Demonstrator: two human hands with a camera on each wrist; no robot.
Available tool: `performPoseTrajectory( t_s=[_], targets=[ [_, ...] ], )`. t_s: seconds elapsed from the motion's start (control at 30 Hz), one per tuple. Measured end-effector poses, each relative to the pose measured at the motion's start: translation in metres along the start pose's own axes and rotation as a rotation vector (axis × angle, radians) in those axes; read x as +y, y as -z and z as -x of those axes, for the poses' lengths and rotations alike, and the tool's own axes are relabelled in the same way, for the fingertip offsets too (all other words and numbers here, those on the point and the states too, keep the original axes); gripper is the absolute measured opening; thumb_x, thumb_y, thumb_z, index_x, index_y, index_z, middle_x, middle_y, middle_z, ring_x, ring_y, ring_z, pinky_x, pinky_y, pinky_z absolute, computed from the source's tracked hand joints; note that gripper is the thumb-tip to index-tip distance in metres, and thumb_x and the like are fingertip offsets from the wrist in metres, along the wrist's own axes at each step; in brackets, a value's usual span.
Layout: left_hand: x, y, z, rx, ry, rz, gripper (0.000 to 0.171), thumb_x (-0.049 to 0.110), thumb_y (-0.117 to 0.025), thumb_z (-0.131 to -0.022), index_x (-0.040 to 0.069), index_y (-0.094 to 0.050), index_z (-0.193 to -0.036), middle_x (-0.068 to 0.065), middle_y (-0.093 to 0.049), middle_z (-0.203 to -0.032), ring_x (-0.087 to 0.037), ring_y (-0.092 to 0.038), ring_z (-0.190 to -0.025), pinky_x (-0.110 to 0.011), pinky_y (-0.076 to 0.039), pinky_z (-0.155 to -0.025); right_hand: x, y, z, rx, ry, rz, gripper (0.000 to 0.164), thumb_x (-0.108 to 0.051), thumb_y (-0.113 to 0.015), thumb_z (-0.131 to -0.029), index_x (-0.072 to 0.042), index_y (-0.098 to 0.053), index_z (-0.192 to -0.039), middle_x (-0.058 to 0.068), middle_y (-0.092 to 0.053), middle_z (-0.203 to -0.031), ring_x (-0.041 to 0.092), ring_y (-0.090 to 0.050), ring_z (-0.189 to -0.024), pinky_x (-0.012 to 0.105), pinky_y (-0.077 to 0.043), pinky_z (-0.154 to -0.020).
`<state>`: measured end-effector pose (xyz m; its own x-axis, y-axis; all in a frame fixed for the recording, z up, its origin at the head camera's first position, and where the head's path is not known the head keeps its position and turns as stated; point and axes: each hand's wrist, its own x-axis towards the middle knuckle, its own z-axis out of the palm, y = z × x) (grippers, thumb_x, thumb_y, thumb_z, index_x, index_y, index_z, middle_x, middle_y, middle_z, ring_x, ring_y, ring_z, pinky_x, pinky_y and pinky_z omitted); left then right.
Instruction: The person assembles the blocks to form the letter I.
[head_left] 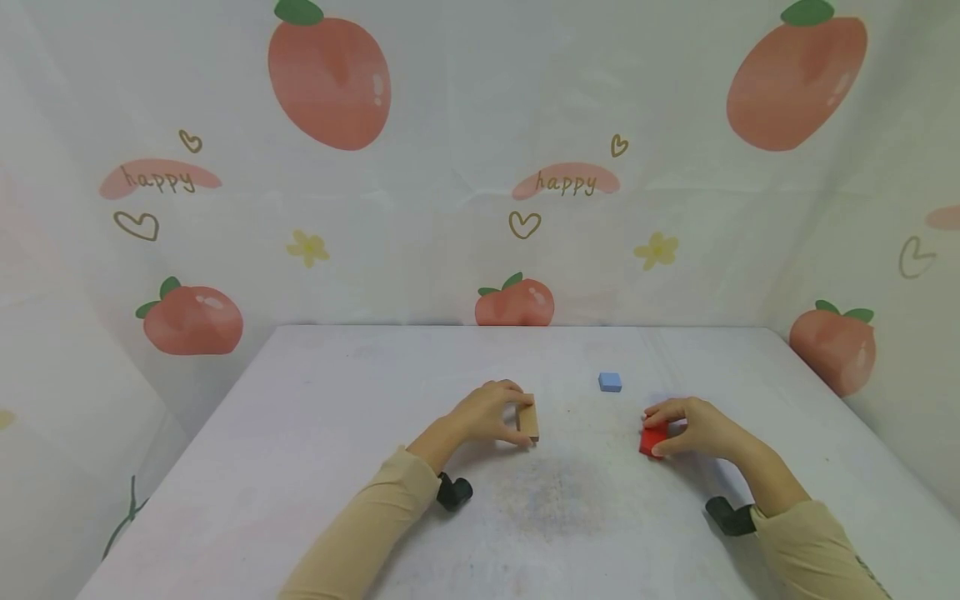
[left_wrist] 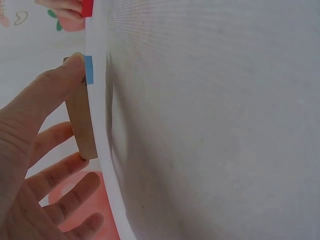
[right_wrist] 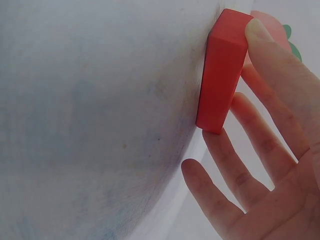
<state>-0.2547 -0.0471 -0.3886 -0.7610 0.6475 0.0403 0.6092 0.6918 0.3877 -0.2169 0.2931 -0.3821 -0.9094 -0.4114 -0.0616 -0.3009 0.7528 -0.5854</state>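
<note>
My left hand (head_left: 486,415) pinches a tan wooden block (head_left: 529,422) lengthwise, thumb at the near end and fingertips at the far end. The left wrist view shows this wooden block (left_wrist: 81,122) from its narrow side, with the other fingers spread apart. To the right, my right hand (head_left: 701,429) grips a red block (head_left: 651,441) between thumb and fingers, low over the table. In the right wrist view the red block (right_wrist: 222,70) stands close against the table surface, and the little finger is off it. A small blue block (head_left: 610,382) lies beyond both hands, between them.
The white table (head_left: 570,567) has a greyish smudge in front of the hands. A pale curtain (head_left: 450,100) with peach prints hangs behind its back edge and along the sides. Black wrist-worn pieces stick out under the left sleeve (head_left: 360,529) and the right sleeve (head_left: 813,546).
</note>
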Motion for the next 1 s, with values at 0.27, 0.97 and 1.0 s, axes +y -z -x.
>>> performPoseTrajectory(
  t_s=[0.27, 0.97, 1.0],
  targets=[
    [0.001, -0.001, -0.005, -0.017, 0.007, -0.021, 0.059, 0.039, -0.078, -0.073, 0.017, -0.061, -0.125, -0.006, -0.056, -0.126, -0.023, -0.053, -0.116, -0.038, -0.043, -0.1, 0.001, -0.001, 0.0, 0.0, -0.001, 0.0, 0.035, -0.019, -0.079, -0.072, -0.003, -0.071, -0.102, 0.02, -0.064, -0.117, 0.041, -0.053, -0.111, 0.043, -0.052, -0.084],
    [0.008, -0.003, -0.016, -0.046, 0.04, -0.03, 0.059, 0.04, -0.078, -0.072, 0.019, -0.061, -0.125, -0.004, -0.058, -0.126, -0.022, -0.053, -0.115, -0.036, -0.045, -0.097, 0.001, 0.0, 0.0, -0.001, 0.004, 0.006, 0.036, -0.02, -0.079, -0.071, -0.003, -0.071, -0.102, 0.02, -0.063, -0.118, 0.041, -0.053, -0.112, 0.035, -0.051, -0.083],
    [0.007, -0.003, -0.017, -0.048, 0.038, -0.034, 0.059, 0.04, -0.078, -0.072, 0.019, -0.061, -0.125, -0.004, -0.058, -0.126, -0.022, -0.053, -0.115, -0.036, -0.045, -0.097, 0.001, 0.0, -0.001, -0.002, 0.003, 0.005, 0.036, -0.02, -0.079, -0.071, -0.003, -0.071, -0.102, 0.02, -0.063, -0.118, 0.041, -0.053, -0.112, 0.034, -0.051, -0.083]
  ],
)
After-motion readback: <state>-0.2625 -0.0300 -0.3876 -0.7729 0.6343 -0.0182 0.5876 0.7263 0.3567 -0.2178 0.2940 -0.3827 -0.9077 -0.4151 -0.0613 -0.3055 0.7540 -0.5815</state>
